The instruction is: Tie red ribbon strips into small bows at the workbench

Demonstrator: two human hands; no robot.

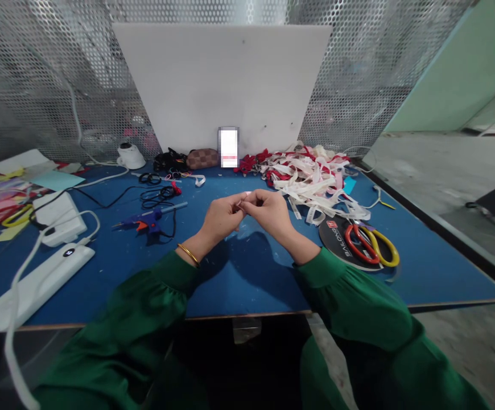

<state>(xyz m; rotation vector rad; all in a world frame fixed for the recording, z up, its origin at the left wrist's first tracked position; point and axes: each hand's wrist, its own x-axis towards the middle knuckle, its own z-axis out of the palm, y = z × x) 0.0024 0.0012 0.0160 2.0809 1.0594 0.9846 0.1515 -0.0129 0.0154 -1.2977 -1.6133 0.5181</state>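
My left hand (225, 217) and my right hand (271, 212) meet above the middle of the blue table (247, 279). Fingertips of both pinch a small pale pink piece (248, 194), which looks like a bit of ribbon. Most of it is hidden by the fingers, so its shape does not show. Behind my right hand lies a tangled heap of white and red ribbon strips (311, 176). A blue glue gun (147, 222) rests on the table to the left of my left hand.
Scissors (369, 245) with red and yellow handles lie on a black round mat (337, 242) at right. At left are a white power bank (38, 285), a power strip (62, 219), cables and coloured scraps (6, 202). A phone (229, 148) leans on a white board (226, 85).
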